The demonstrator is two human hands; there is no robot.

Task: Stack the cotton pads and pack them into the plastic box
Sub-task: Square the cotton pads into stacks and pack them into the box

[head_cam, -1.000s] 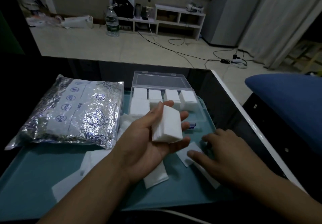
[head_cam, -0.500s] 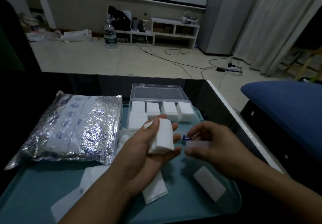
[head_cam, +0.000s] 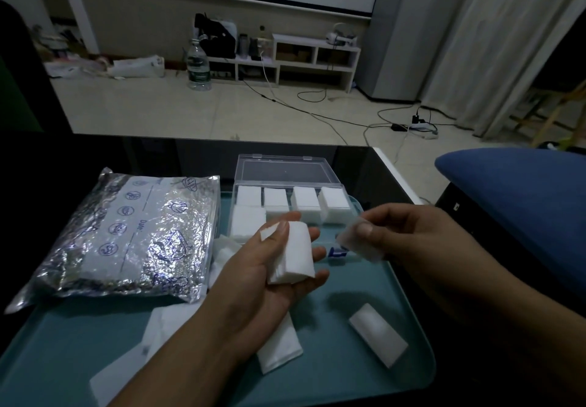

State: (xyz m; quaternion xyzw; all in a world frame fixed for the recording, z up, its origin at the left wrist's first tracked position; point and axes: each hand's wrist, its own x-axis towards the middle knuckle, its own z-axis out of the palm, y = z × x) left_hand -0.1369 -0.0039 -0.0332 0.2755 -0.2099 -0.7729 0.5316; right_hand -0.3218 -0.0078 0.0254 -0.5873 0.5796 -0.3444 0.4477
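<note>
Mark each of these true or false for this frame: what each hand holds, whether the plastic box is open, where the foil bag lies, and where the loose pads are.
1. The left hand holds a stack of cotton pads. True.
2. The right hand is empty. False: it pinches a single cotton pad.
3. The plastic box is closed. False: its clear lid stands open, with stacks of pads inside.
4. The foil bag lies left of the box. True.
5. Loose pads lie on the teal tray. True.
</note>
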